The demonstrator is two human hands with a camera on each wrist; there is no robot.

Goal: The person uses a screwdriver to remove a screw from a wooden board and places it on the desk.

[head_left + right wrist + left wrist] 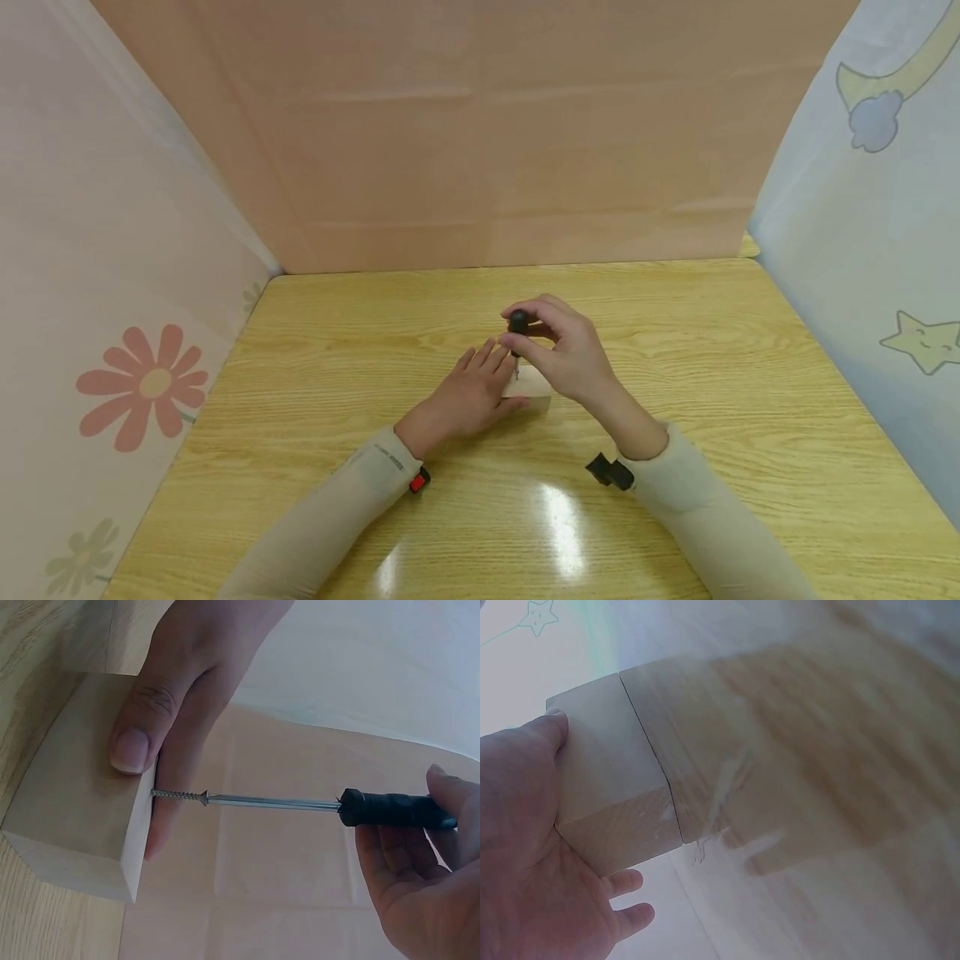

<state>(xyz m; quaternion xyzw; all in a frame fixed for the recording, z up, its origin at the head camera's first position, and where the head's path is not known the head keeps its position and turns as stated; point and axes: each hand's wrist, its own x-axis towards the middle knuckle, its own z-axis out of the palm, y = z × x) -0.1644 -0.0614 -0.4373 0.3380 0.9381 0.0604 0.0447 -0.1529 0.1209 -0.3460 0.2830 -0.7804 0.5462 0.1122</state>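
Note:
A pale wooden block [531, 382] stands on the table, with my left hand [471, 400] holding its left end. The thumb [135, 739] lies along one side and the fingers reach over the other. My right hand [573, 358] grips the black handle of a screwdriver [394, 809] between thumb and fingers, upright above the block. At its metal shaft's tip is a threaded screw [178, 795], whose point meets the block's top face. Most of the thread shows outside the wood. In the left wrist view, the wooden block [607, 757] sits against the palm and thumb.
The wood-grain table [360, 333] spreads around the block. A plain peach backdrop [480, 150] rises at its far edge. Printed panels stand at the left [60, 250] and right [862, 233].

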